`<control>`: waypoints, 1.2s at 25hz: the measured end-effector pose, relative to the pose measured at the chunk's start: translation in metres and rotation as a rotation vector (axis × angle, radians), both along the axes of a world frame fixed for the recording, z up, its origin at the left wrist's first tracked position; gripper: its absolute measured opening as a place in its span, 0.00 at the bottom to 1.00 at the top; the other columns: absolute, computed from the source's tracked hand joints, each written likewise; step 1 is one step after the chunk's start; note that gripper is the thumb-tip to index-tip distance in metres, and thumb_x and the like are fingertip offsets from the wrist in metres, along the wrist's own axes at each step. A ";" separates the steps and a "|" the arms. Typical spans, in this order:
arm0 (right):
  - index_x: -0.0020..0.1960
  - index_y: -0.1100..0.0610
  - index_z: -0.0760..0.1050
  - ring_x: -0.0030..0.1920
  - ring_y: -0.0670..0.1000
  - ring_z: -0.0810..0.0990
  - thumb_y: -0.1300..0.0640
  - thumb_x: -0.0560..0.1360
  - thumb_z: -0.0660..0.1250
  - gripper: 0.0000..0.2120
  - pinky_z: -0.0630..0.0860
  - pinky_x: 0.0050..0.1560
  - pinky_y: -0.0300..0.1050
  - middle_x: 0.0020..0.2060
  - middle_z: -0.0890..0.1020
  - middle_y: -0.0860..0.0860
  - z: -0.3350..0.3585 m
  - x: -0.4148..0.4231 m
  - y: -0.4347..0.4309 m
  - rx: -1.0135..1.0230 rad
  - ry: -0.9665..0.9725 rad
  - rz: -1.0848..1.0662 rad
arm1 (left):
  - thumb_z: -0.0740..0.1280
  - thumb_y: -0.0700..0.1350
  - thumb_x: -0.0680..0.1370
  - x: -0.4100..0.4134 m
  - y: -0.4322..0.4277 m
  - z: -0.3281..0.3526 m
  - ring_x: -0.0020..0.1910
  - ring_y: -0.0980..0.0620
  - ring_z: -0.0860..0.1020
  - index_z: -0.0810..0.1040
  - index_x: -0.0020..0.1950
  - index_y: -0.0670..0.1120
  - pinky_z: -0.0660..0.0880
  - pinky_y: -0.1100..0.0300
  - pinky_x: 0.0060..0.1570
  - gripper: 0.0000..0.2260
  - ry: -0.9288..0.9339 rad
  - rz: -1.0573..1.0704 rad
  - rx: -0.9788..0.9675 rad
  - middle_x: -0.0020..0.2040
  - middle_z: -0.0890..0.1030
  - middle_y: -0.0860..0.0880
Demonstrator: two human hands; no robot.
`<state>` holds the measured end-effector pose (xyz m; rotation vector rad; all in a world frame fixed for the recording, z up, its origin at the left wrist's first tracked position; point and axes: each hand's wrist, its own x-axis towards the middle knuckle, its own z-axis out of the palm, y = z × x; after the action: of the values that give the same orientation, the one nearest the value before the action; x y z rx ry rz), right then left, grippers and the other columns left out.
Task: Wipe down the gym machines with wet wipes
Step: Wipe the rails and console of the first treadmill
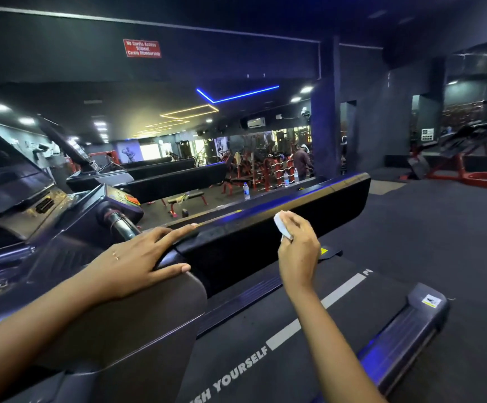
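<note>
I stand at a dark treadmill (265,245) whose black motor hood runs across the middle of the view. My right hand (299,245) grips a folded white wet wipe (281,225) just above the hood's near face. My left hand (137,260) rests with straight, spread fingers on the treadmill's upright and the hood's left end. The running belt (309,330), printed with white words and a white stripe, lies below my right arm.
The treadmill console (47,199) and a chrome handlebar (121,225) sit at the left. A wall mirror (207,146) behind the hood shows red weight machines, water bottles and a person. Dark floor and a red machine (469,170) lie to the right.
</note>
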<state>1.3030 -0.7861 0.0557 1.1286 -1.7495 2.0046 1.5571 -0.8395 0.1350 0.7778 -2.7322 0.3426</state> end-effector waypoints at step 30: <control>0.52 0.62 0.82 0.50 0.49 0.80 0.69 0.67 0.57 0.19 0.72 0.57 0.34 0.49 0.83 0.54 0.021 0.078 0.010 -0.118 0.252 0.067 | 0.38 0.73 0.67 -0.002 -0.003 -0.006 0.60 0.51 0.73 0.24 0.68 0.65 0.72 0.58 0.49 0.35 -0.043 -0.053 -0.150 0.60 0.72 0.52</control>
<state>1.3808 -0.7765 0.0763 1.3491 -1.4695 1.8790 1.5555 -0.8422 0.1286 0.6646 -2.7225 0.5511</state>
